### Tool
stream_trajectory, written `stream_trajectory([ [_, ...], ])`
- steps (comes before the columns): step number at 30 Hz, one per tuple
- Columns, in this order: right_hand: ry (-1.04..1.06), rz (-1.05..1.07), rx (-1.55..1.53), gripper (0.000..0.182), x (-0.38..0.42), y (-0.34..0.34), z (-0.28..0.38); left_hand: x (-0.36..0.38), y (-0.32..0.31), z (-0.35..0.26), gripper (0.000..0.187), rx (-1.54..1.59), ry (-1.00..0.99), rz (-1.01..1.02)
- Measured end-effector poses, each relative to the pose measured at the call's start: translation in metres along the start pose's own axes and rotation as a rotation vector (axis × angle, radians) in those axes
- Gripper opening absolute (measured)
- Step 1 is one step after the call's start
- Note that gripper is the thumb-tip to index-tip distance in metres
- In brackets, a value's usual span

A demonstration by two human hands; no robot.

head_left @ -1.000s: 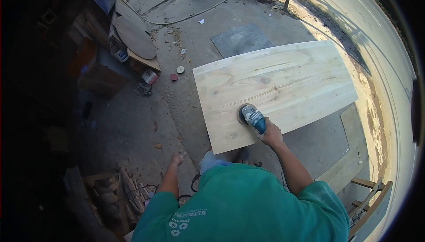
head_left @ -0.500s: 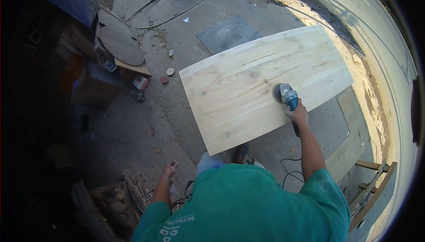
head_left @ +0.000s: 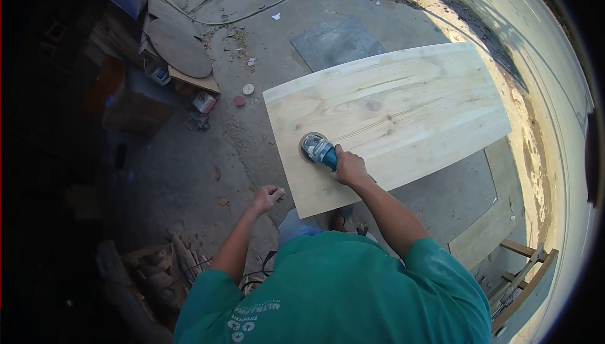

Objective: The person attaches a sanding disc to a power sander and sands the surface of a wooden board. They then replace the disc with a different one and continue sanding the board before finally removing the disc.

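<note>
My right hand (head_left: 350,166) grips the blue body of an angle grinder (head_left: 320,150). Its round disc lies against a pale wooden tabletop (head_left: 416,136) near the board's left end. The board has one curved long edge, several knots and some dark grain lines. Just off the board's lower left corner, my left hand (head_left: 270,198) hangs with its fingers curled together and whitish dust on them. I see nothing held in it, and it does not touch the board.
On the concrete floor lie a red disc (head_left: 239,101), a pale disc (head_left: 248,89) and a grey sheet (head_left: 340,43). An oval wooden panel (head_left: 180,48) leans at the left, with a white tub (head_left: 159,75) nearby. Wood scraps (head_left: 179,262) are piled lower left; a wooden frame (head_left: 523,281) stands lower right.
My right hand has brought the angle grinder left across the board, from its middle near the lower edge to its left end. My left hand has risen toward the board's corner.
</note>
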State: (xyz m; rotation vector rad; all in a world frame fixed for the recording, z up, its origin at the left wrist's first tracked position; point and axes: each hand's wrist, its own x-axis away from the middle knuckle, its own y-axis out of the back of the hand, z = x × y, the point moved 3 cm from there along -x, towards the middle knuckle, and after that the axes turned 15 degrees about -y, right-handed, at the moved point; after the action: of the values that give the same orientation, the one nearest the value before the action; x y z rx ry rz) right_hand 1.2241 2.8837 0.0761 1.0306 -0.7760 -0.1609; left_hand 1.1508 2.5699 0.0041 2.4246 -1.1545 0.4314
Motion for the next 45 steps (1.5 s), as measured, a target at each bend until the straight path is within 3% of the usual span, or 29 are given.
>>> stream_trajectory([
  [5,-0.126,-0.058,-0.021,0.059,-0.025,0.039,-0.025,-0.028,-0.05,-0.049,0.029,0.135,-0.096,0.194],
  [9,-0.301,-0.162,-0.119,0.061,-0.05,0.067,-0.058,-0.057,-0.092,-0.085,0.031,0.321,-0.071,0.225],
  [14,-0.169,-0.117,-0.022,0.059,-0.053,0.037,0.002,-0.124,-0.128,-0.11,0.061,0.609,0.074,-0.015],
  [16,-0.137,-0.03,-0.044,0.052,-0.049,0.024,0.045,-0.151,-0.124,-0.101,0.073,0.712,0.105,-0.277],
  [18,-0.068,0.03,-0.013,0.055,-0.053,0.014,0.072,-0.156,-0.103,-0.107,0.08,0.721,0.114,-0.414],
  [21,0.157,0.152,-0.238,0.065,-0.065,0.005,0.054,-0.159,-0.081,-0.099,0.084,0.629,0.127,-0.365],
  [24,-0.018,0.223,-0.61,0.069,-0.06,-0.018,0.016,-0.163,-0.071,-0.113,0.085,0.595,0.112,-0.232],
  [25,-0.067,0.146,-0.713,0.061,-0.06,-0.027,0.008,-0.163,-0.071,-0.127,0.089,0.507,0.097,-0.206],
  [28,-0.239,0.097,-0.693,0.053,-0.061,-0.018,0.013,-0.196,-0.079,-0.113,0.084,0.35,0.068,-0.151],
  [29,-0.223,0.069,-0.607,0.048,-0.066,-0.011,0.023,-0.201,-0.073,-0.11,0.082,0.329,0.112,-0.169],
  [32,-0.122,0.146,-0.431,0.055,-0.084,-0.001,0.064,-0.179,-0.025,-0.128,0.079,0.3,0.23,-0.275],
  [33,-0.054,0.129,-0.431,0.06,-0.089,-0.004,0.076,-0.178,-0.016,-0.121,0.077,0.338,0.166,-0.346],
  [36,-0.085,0.18,-0.375,0.059,-0.095,0.009,0.094,-0.181,-0.006,-0.114,0.073,0.425,0.233,-0.419],
  [39,-0.093,0.108,-0.418,0.057,-0.111,0.009,0.065,-0.202,-0.018,-0.135,0.072,0.397,0.175,-0.332],
  [42,-0.234,0.084,-0.64,0.054,-0.126,0.01,0.022,-0.24,-0.041,-0.154,0.079,0.292,0.106,-0.124],
  [45,-0.295,0.06,-0.787,0.052,-0.144,0.011,0.002,-0.271,-0.051,-0.17,0.08,0.159,0.051,-0.117],
])
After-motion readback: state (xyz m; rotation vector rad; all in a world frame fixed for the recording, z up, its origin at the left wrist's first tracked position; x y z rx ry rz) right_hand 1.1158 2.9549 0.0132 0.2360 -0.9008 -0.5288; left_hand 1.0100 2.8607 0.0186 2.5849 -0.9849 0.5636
